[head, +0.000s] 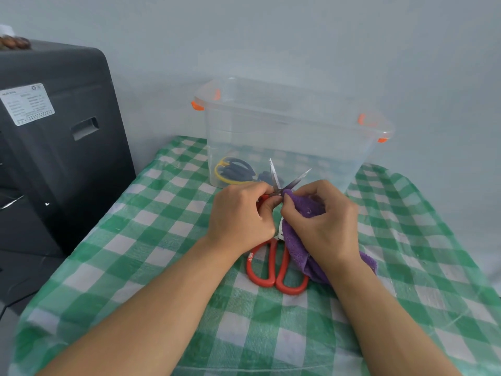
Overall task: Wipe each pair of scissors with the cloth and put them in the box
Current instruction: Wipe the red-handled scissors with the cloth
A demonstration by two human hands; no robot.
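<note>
i see my left hand gripping small scissors in front of the box, blades spread open, while my right hand pinches the purple cloth against one blade. red-handled scissors lie on the checked tablecloth beneath my hands. the clear box holds a yellow-and-dark pair. the label on the dark machine is unreadable.

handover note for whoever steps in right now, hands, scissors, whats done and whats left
Left hand grips small scissors, blades open.
Right hand holds the purple cloth against a blade, mid-wipe.
Red scissors lie on the tablecloth under the hands.
Box behind holds dark-handled scissors already.
Left: finish this wipe, box them, then the red scissors.
</note>
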